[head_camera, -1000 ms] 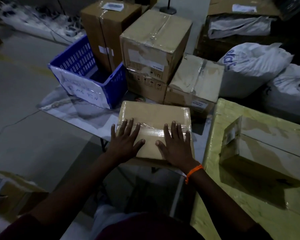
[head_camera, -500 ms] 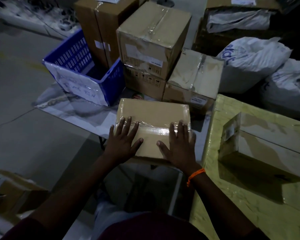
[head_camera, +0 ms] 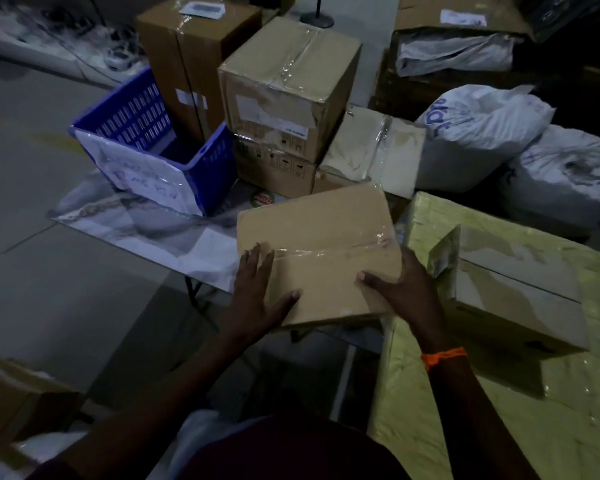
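Dim storeroom counter carries my taped box at its near edge; my left hand lies flat-fingered on its left corner, my right hand grips its right edge, thumb on top.

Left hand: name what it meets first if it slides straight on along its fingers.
Likely the small round roll past the cardboard box's far edge; the left hand rides higher, so it could pass over it.

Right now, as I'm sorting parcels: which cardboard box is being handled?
The flat box in front: left hand rests on top, right hand grips its side. The rest stand untouched.
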The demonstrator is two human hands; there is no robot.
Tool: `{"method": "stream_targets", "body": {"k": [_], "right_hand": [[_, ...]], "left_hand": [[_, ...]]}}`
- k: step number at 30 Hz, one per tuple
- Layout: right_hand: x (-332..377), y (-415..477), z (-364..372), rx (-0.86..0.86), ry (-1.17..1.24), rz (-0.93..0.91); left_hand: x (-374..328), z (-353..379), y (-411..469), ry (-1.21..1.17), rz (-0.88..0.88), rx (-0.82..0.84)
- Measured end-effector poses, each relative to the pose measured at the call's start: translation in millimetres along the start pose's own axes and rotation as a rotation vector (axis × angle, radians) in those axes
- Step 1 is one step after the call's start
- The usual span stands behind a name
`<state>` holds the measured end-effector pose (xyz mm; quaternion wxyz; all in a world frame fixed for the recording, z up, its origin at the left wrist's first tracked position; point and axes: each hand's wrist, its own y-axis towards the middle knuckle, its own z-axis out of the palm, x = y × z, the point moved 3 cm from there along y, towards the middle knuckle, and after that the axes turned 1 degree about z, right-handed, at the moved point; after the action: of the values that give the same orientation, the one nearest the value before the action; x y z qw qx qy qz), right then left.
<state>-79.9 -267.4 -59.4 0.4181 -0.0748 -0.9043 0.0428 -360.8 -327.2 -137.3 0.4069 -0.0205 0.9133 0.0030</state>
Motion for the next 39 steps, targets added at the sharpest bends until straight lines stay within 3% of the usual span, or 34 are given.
{"method": "stream_targets", "body": {"k": [5,12,16,21,27,34,36,39], "right_hand": [[56.2,-0.2,-22.2,0.049,-0.151,-0.254],[110.5,-10.7,10.1,0.124,-0.372,-0.599],[127.8,-12.5,32.7,0.249,-0.543,-0.872],[111.3,-4.7,34.6,0.355,-0.523,-0.981],[105.0,4.2,32.0,0.415,-0.515,-0.973],[102.4,11.3,16.2,0.483,-0.384,-0.880],[108.7,12.1,15.4,0.403,-0.330,-0.791],[117.2,22.7,21.8,0.214,-0.385,-0.652]], "left_hand": [[6.6,22.3,-2.4,-0.011,0.040,0.063],[23.6,-7.7,-7.5,0.272,0.056,0.090],[16.7,-35.1,-6.5,0.231,0.117,-0.094],[0.7,-72.4,-1.0,0.138,0.316,-0.345],[-28.2,-98.5,12.4,0.150,0.477,-0.342],[-50.7,-101.5,25.1,0.311,0.521,-0.371],[-63.1,-104.7,36.8,0.351,0.515,-0.318],[-81.5,-106.4,62.2,0.433,0.429,-0.089]]}}
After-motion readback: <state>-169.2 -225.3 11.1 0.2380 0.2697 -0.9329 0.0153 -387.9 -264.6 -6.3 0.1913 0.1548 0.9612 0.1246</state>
